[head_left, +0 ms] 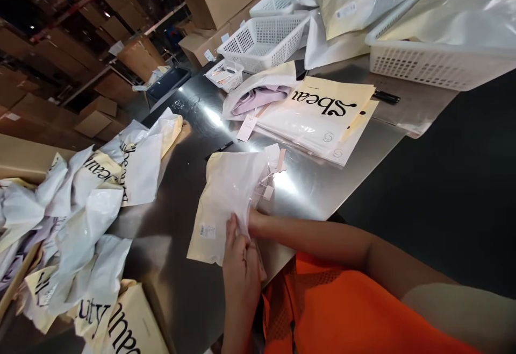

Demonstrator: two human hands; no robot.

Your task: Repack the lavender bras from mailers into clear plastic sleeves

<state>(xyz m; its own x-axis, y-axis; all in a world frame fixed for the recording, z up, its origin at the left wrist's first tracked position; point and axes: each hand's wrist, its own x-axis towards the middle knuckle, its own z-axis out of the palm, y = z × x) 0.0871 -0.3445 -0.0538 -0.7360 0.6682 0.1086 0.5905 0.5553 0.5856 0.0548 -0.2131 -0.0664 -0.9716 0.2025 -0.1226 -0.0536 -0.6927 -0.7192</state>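
The left hand [241,254] grips the pale bag [226,192] by its near right edge, likely steadying it, while the right hand [256,224] vanishes there, its grip impossible to tell.

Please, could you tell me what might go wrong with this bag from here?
The tags at the edge of the bag could snag. The right hand is mostly hidden by the bag, so a careless push might tear the plastic. The black pen lying close by could get knocked away.
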